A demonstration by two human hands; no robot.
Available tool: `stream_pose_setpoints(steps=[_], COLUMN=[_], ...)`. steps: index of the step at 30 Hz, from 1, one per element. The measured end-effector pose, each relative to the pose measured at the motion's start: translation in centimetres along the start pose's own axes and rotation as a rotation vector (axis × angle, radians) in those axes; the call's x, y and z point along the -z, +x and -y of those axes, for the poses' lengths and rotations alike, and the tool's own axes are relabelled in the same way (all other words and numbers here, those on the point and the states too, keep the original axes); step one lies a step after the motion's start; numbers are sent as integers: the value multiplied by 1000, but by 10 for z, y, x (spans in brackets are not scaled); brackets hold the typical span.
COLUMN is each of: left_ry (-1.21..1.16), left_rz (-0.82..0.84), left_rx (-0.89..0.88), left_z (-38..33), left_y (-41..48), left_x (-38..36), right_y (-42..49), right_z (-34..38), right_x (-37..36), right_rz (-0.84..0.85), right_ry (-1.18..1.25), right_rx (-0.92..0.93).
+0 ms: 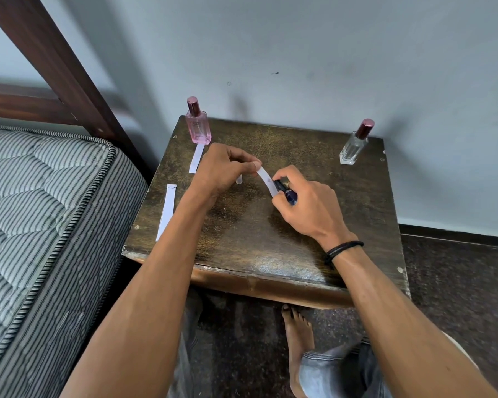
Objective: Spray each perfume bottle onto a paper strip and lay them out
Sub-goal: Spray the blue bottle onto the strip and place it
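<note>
My left hand (224, 165) pinches one end of a white paper strip (266, 179) above the small dark wooden table (270, 254). My right hand (308, 208) grips a dark blue perfume bottle (285, 192), its black nozzle close against the strip. A pink bottle (198, 124) with a maroon cap stands at the table's back left, and a second strip (196, 158) lies in front of it. At the back right stands a clear bottle (355, 143) with a maroon cap. A third strip (166, 211) lies along the left edge.
A small clear cap (239, 179) stands on the table just behind my left hand. A striped mattress (41, 211) and a wooden bed frame (55, 67) are close on the left. A wall runs behind the table. My bare foot (298, 340) is on the floor below.
</note>
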State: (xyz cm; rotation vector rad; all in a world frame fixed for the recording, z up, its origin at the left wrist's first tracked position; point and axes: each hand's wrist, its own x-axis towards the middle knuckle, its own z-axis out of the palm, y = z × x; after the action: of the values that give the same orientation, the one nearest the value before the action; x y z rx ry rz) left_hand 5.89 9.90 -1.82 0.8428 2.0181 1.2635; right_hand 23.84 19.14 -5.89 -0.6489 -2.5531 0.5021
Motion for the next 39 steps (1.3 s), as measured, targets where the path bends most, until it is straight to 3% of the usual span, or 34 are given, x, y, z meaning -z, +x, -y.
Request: stream_pose_setpoints(steps=[23,39], left_ry=[-7,92], left_rz=[26,-6], left_rx=[21,-38], left_z=[0,3], left_y=[-2,0], left_x=[0,6], right_y=[0,3], right_z=[1,-2], right_x=[1,6], right_rz=[-3,-19], right_ry=[35,195], right_rx=[-10,-166])
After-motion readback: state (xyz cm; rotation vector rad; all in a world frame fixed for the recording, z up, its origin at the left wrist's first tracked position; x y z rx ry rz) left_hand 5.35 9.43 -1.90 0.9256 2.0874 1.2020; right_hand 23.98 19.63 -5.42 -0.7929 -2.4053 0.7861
